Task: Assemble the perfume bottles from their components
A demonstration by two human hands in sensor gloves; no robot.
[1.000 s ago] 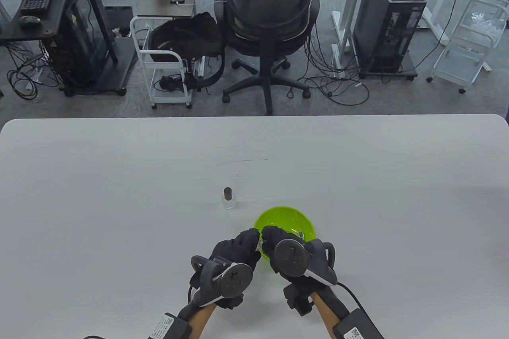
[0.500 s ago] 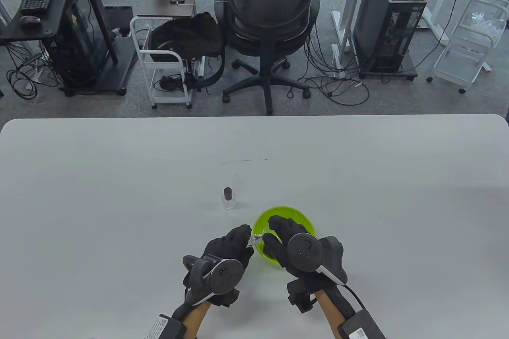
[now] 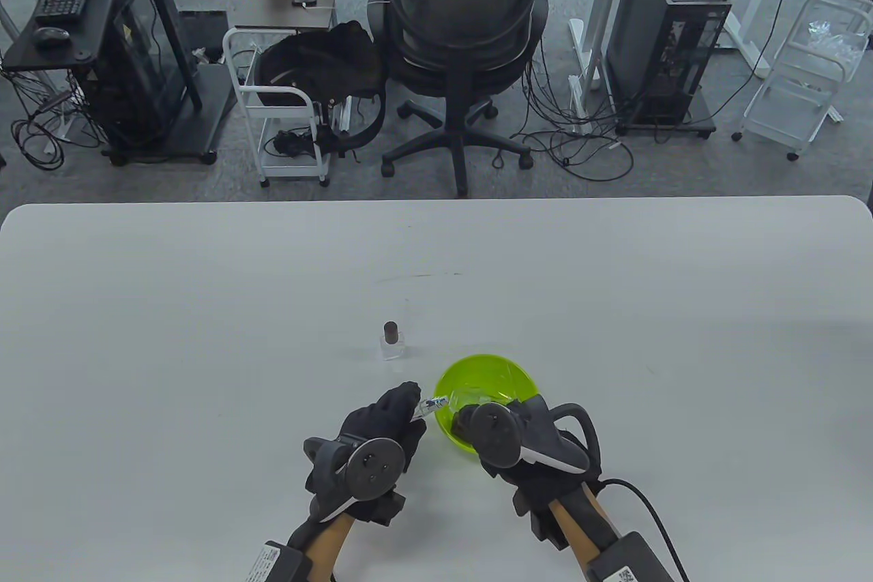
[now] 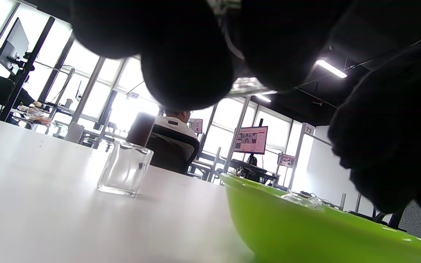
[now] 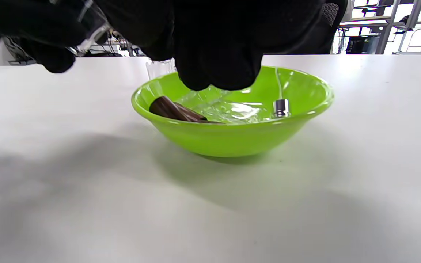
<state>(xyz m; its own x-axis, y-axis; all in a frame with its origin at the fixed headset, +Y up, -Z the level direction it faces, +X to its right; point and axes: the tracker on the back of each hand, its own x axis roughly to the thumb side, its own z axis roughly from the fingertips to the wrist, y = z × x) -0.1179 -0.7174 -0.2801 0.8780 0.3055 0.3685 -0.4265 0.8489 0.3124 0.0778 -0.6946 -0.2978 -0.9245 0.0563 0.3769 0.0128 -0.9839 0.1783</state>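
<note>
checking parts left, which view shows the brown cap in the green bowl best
The right wrist view: the brown cap lies in plain sight on its side inside the green bowl. The table view shows the bowl's inside, but no cap can be made out. The left wrist view shows only the bowl's outer wall.

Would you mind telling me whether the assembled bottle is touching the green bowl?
Apart. The table view shows bare table between the assembled bottle and the green bowl; the left wrist view shows the same gap.
</note>
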